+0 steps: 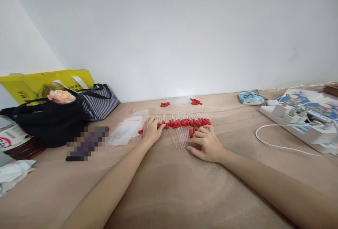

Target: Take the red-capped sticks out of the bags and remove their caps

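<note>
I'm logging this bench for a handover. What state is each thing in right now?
droppers: lying side by side in a row, red bulbs fitted.
left hand: palm down on the row's left end.
right hand: fingers bent, resting on the tubes.
power strip: several plugs in.
clear bags: lying flat by the left hand.
face mask: lying loose, unworn.

Left hand (151, 130), right hand (205, 145), apparently palm-down.
</note>
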A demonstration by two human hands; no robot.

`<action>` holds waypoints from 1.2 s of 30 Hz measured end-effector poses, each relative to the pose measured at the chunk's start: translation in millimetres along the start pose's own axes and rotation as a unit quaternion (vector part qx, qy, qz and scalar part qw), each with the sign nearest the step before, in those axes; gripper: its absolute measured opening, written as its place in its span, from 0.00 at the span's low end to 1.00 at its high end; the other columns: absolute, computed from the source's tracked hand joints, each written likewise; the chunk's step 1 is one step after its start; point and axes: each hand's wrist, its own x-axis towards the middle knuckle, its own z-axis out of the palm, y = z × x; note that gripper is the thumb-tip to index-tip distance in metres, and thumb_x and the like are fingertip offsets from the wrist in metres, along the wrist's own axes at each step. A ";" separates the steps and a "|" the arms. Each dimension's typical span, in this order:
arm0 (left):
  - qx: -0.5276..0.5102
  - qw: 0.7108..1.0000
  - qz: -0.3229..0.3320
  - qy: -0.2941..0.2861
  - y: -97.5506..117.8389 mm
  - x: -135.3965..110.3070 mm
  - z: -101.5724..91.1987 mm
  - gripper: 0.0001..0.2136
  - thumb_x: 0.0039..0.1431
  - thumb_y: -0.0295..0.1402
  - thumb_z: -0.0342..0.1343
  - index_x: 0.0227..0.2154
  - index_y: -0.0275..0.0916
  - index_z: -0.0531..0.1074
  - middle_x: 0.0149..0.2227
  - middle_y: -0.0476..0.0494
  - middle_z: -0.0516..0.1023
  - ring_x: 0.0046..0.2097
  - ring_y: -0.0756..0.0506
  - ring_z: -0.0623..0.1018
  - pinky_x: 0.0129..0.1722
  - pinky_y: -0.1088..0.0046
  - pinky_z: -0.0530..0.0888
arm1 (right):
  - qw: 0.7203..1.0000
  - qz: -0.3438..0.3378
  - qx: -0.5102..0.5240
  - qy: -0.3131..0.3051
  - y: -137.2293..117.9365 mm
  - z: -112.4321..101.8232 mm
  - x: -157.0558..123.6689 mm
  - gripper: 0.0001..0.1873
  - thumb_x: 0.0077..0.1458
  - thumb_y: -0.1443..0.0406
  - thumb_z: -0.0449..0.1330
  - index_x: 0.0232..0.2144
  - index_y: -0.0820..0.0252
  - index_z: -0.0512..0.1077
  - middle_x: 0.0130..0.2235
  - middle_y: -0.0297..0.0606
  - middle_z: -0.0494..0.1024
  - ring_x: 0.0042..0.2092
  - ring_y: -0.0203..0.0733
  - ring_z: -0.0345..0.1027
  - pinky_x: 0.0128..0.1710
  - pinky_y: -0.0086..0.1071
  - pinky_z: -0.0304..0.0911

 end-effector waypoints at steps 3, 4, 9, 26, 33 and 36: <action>-0.027 0.997 0.001 0.071 5.9 -3.9 -5.2 0.07 0.53 0.34 0.51 0.24 0.37 0.68 0.36 0.41 0.69 0.41 0.42 0.67 0.42 0.66 0.64 | 1.000 -0.001 0.000 0.005 0.2 0.8 -0.7 0.09 0.47 0.58 0.56 0.28 0.53 0.74 0.23 0.32 0.70 0.32 0.36 0.58 0.43 0.40 0.44; -0.040 0.994 0.005 0.097 9.5 -7.5 -8.3 0.07 0.54 0.34 0.50 0.24 0.37 0.67 0.35 0.41 0.69 0.41 0.43 0.67 0.42 0.66 0.64 | 1.000 -0.002 -0.003 0.012 0.2 1.0 -0.8 0.09 0.48 0.58 0.56 0.29 0.53 0.74 0.24 0.32 0.70 0.32 0.36 0.58 0.43 0.40 0.44; -0.150 0.977 0.121 0.087 33.0 -37.3 -27.3 0.06 0.55 0.34 0.50 0.27 0.38 0.67 0.33 0.44 0.69 0.38 0.46 0.68 0.41 0.67 0.65 | 0.994 -0.005 -0.065 0.091 -0.3 0.0 1.7 0.18 0.52 0.60 0.54 0.45 0.59 0.67 0.39 0.41 0.72 0.40 0.40 0.61 0.44 0.39 0.47; -0.186 0.976 -0.033 -0.110 42.0 -43.5 -18.5 0.08 0.52 0.35 0.50 0.33 0.37 0.62 0.35 0.44 0.68 0.36 0.46 0.69 0.35 0.67 0.68 | 0.995 -0.076 -0.058 0.034 2.7 5.3 1.1 0.11 0.56 0.63 0.50 0.31 0.56 0.72 0.24 0.32 0.70 0.33 0.35 0.59 0.48 0.40 0.43; -0.198 0.972 0.002 -0.130 55.7 -43.4 -15.2 0.08 0.47 0.33 0.54 0.30 0.37 0.62 0.35 0.43 0.70 0.40 0.43 0.69 0.40 0.64 0.68 | 0.995 -0.068 -0.057 0.033 3.3 5.6 0.6 0.10 0.55 0.64 0.50 0.31 0.56 0.72 0.24 0.32 0.70 0.33 0.36 0.59 0.48 0.41 0.42; -0.215 0.967 0.008 -0.138 56.4 -42.8 -12.6 0.07 0.49 0.32 0.52 0.31 0.37 0.62 0.37 0.42 0.70 0.40 0.43 0.70 0.40 0.64 0.68 | 0.996 -0.065 -0.052 0.034 3.2 5.6 0.8 0.10 0.55 0.63 0.50 0.31 0.56 0.72 0.24 0.32 0.71 0.33 0.36 0.59 0.48 0.41 0.42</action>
